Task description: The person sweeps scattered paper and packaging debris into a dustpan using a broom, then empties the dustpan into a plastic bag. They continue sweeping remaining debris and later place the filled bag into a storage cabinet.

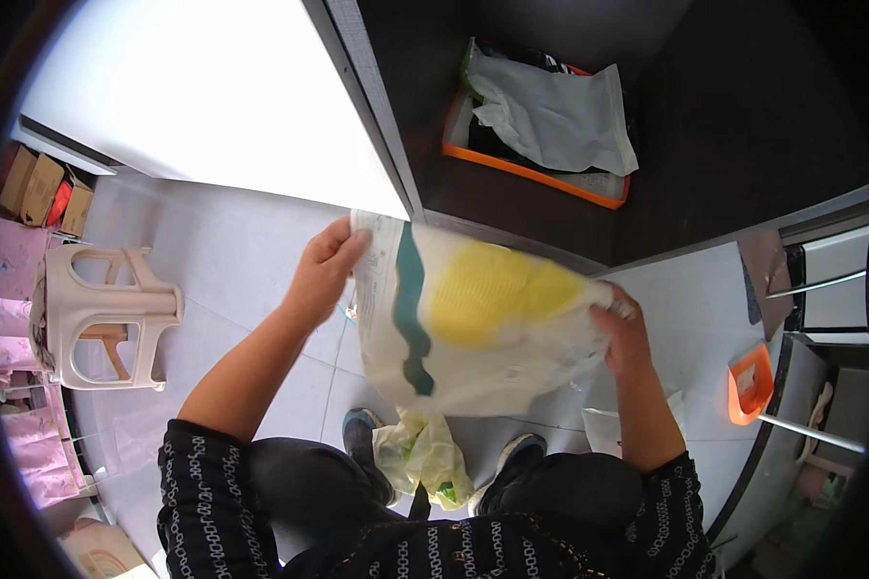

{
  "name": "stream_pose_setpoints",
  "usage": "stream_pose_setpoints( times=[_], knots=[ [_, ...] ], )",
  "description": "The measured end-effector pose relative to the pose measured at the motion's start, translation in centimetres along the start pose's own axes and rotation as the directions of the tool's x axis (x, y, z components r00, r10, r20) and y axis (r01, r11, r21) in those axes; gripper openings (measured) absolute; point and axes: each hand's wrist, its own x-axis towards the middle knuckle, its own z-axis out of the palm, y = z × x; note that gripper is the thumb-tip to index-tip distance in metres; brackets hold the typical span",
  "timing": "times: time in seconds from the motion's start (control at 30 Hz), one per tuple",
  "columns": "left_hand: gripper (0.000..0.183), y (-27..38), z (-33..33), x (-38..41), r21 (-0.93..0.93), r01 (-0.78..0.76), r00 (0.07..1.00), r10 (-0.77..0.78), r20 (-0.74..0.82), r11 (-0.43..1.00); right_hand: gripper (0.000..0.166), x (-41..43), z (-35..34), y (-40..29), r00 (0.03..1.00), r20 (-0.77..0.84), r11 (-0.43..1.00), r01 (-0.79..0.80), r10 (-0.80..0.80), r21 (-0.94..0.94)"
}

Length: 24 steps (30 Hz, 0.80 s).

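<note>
A large white plastic bag [478,362] with a yellow print and a teal wavy stripe is stretched out in front of me, partly blurred. My left hand [326,268] pinches its upper left corner. At the bag's right end, my right hand [623,326] grips the bunched edge. Below it, a pale yellow plastic bag [427,463] with green marks rests on the floor between my shoes. Part of another white bag [605,430] shows on the floor beside my right forearm.
A dark cabinet compartment ahead holds an orange-rimmed tray [536,174] with a grey-white pouch [557,116]. A white door panel [224,94] stands at the upper left. On the left is a beige plastic stool [163,297]; an orange dustpan [735,391] lies right.
</note>
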Motion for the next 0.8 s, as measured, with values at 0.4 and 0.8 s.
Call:
stream_pose_setpoints(
  times=[0.4,0.8],
  knots=[
    [0.025,0.5,1.3,1.7,0.151,-0.316,0.932,0.336,-0.134,0.937,0.027,0.2,-0.6,-8.4,0.811,-0.560,0.979,0.204,-0.167,0.004],
    [0.017,-4.2,1.6,1.9,0.508,-0.491,0.864,0.323,0.386,0.708,0.046,24.4,-5.5,-1.8,0.555,-0.831,0.996,-0.085,0.039,-0.010]
  ],
)
